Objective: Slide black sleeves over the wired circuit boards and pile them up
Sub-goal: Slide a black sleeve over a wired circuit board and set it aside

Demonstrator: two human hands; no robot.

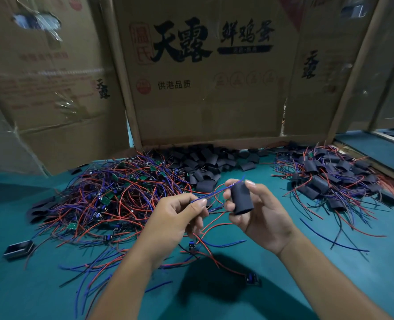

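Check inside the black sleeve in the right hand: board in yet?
Can't confirm. Right hand holds the black sleeve; blue and red wires, pinched by the left hand, run to its top. The opaque wall hides the interior.

The right hand (260, 211) holds a black sleeve (242, 198) upright; the left hand (180, 218) pinches red and blue wires (214, 192) just beside it. On the green bench (237, 296) lie a tangle of wired boards (113, 195), loose sleeves (205, 162) and a sleeved pile (330, 179), with cardboard boxes (203, 77) behind
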